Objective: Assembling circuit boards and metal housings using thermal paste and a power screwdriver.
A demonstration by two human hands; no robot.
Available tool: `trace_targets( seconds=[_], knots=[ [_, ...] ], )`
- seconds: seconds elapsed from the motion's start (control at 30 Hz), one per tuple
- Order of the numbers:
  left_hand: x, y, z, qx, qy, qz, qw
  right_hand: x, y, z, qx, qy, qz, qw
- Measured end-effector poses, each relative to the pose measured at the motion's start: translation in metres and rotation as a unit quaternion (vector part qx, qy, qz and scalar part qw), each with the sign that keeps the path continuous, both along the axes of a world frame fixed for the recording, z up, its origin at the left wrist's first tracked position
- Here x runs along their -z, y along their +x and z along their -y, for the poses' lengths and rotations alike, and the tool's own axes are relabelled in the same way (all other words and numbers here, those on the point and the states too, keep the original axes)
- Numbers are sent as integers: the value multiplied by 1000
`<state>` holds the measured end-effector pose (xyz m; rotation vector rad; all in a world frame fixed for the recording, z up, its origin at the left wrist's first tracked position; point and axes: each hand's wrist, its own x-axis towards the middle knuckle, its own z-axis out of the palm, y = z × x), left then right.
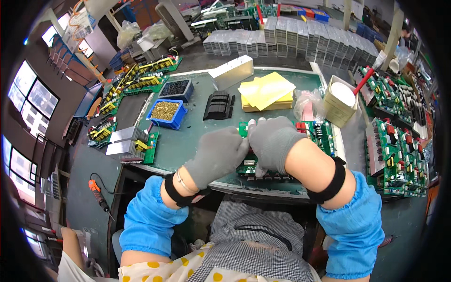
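Note:
A green circuit board (323, 136) with red and black components lies on the bench in front of me, partly hidden under my hands. My left hand (218, 154), in a grey glove, is at the board's left end with its fingers pressed together; whatever is in them is hidden. Over the middle of the board, my right hand (274, 143), also gloved in grey, is curled with its fingertips close to the left hand's. What its fingers hold cannot be made out.
Beyond the board are a blue bin of brass-coloured screws (176, 117), a dark bin (189, 92), black plastic parts (219, 105), yellow sheets (267, 91) and a carton (339, 102). Boards with heatsinks (126, 143) stand left, more boards (397, 155) right. An orange electric screwdriver (97, 192) lies at the left.

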<state>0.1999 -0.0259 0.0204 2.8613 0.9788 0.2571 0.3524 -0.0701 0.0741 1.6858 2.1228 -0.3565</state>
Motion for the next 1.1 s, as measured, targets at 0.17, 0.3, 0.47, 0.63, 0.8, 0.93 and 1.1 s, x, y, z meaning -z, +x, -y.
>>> trace_targets(
  seconds=[0.17, 0.3, 0.47, 0.63, 0.8, 0.93, 1.1],
  knots=[
    [9, -13, -15, 22, -108, 86, 990, 1, 5, 8, -30, 64, -17, 997],
    [8, -11, -11, 45, -71, 76, 993, 5, 9, 11, -22, 63, -33, 997],
    [-19, -14, 18, 30, 83, 29, 996, 21, 11, 16, 30, 69, -50, 996],
    [-27, -15, 12, 74, 140, -46, 986, 25, 21, 27, 61, 97, -130, 985],
    [-41, -9, -12, 101, 1, -87, 991, 26, 22, 27, 44, 86, -140, 985],
    [-54, 14, -29, 120, -79, -158, 977, 32, 25, 28, 44, 100, -143, 984],
    [-44, 8, -26, 131, -47, -118, 983, 36, 26, 32, 43, 140, -132, 980]
  ],
)
